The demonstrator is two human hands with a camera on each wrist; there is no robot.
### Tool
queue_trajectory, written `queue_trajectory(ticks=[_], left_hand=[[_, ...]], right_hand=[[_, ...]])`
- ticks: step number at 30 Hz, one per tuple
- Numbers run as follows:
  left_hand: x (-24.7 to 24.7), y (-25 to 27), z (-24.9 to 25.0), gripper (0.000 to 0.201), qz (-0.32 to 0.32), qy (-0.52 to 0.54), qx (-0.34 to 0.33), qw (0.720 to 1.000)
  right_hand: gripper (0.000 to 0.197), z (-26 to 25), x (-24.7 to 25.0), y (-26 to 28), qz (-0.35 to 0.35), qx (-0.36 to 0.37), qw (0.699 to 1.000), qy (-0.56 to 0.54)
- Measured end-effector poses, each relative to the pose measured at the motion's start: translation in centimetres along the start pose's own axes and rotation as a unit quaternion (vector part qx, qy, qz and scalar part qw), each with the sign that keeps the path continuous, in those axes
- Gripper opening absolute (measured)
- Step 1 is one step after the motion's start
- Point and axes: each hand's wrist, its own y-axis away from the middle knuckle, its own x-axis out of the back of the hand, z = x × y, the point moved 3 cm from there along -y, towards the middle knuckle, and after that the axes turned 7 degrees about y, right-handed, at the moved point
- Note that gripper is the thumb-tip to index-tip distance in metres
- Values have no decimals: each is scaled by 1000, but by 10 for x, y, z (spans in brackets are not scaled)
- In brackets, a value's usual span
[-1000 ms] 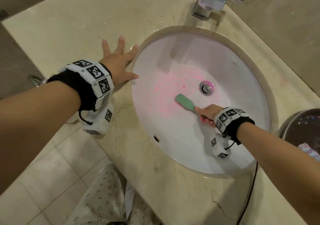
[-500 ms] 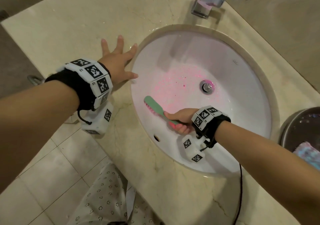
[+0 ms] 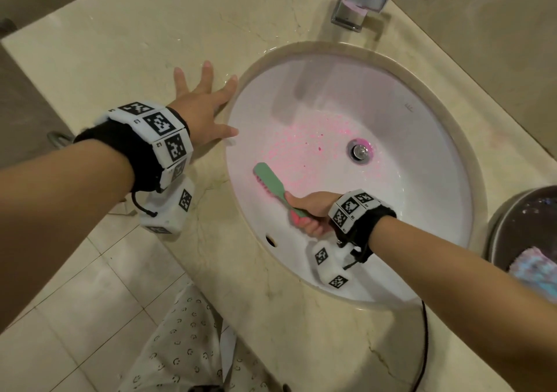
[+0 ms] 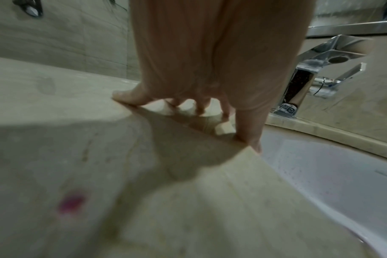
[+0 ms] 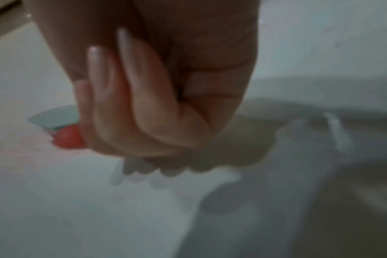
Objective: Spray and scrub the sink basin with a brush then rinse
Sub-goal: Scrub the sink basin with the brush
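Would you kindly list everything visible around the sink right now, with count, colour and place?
sink basin: one, white, set in the counter
pink cleaner: speckles, middle of the basin, left of the drain
drain: one, metal, ringed with pink
brush: one, green with pink bristles, head on the basin's left slope
tap: one, chrome, behind the basin
counter: one, beige marble
bin: one, dark, far right
left hand: flat on the counter at the basin's edge
right hand: grips the brush handle
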Motion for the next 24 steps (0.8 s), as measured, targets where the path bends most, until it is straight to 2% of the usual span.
queue_trajectory(ticks=[3,5,7,9,12,15,17,19,22,24], left_hand=[[0,-1,0,79,-1,-3,0,1000],[0,-1,0,80,-2,1,0,1000],[0,0,0,79,-2,2,1,1000],[0,1,0,79,-1,1,1,1000],[0,1,0,80,-2,8,4,1000],[0,0,0,80,-2,6,3,1000],[0,0,0,80,-2,6,2,1000],[0,-1,0,81,-4,6,1,1000],[0,-2,-1,81,-4,4,0,1000],[0,-2,-1,81,-5,6,0,1000]], right_hand=[[68,-5,-16,1,-86,20,996,26],[73,1,-17,2,-104,9,993,58],[70,12,-9,3,-100,-8,990,103],[65,22,5,7,-60,-34,989,130],[61,29,27,14,55,-46,988,136],[61,19,26,10,92,-22,988,124],[61,8,15,5,68,-8,994,82],[60,-4,-1,1,12,11,999,49],[59,-13,-19,0,-69,30,996,57],[60,-7,-18,3,-86,15,992,85]])
